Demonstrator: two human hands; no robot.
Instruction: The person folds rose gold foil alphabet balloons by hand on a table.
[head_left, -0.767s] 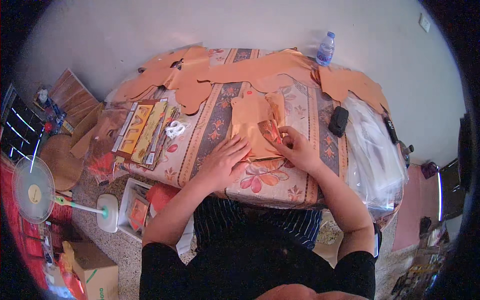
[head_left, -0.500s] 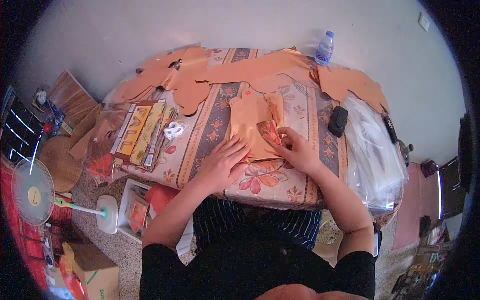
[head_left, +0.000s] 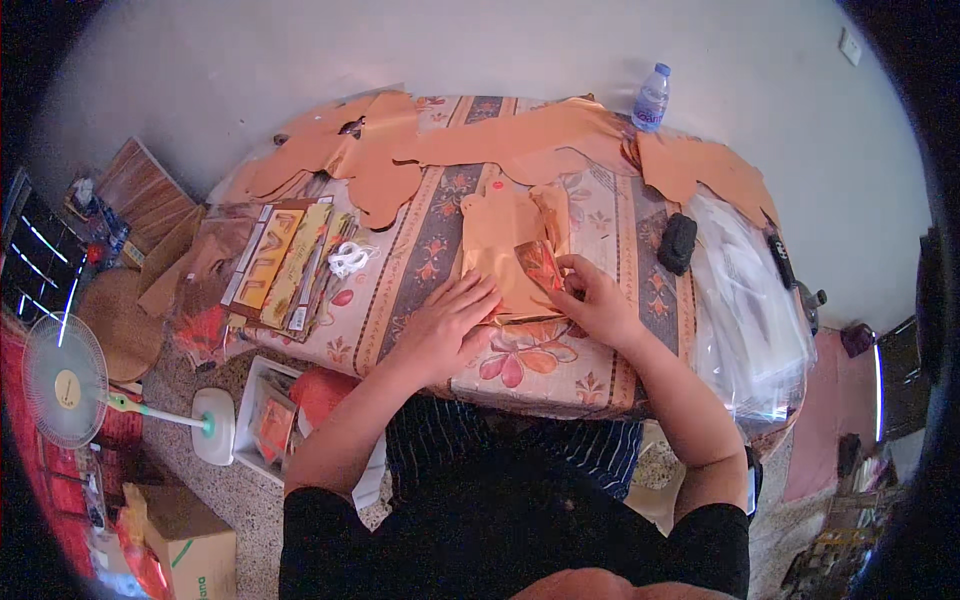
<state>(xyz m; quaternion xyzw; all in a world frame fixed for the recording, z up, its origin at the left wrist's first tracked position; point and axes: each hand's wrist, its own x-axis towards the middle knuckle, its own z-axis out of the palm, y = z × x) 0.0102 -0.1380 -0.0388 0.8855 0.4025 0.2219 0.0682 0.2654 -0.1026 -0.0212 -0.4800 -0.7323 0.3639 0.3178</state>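
Observation:
A stack of orange paper cut-outs (head_left: 493, 238) lies before me on the table, folded into a rough rectangle. My left hand (head_left: 450, 318) rests on its lower left part, fingers stretched out flat. At the right side, a shiny printed flap (head_left: 537, 262) in red and orange is turned over toward the middle. Thumb and fingers of my right hand (head_left: 598, 302) pinch the edge of this flap. The inner side of the pinch is partly hidden by the fingers.
Larger orange cut-outs (head_left: 510, 138) spread along the table's far edge near a water bottle (head_left: 650, 100). Stacked printed cardboard signs (head_left: 275, 262) and white string (head_left: 348, 260) lie left. A black case (head_left: 678, 243) and clear plastic bags (head_left: 748, 310) lie right. A fan (head_left: 66, 385) stands left.
Both hands stay nearly where they were, the left flat on the stack and the right pinching the flap. The whole view has shifted very slightly.

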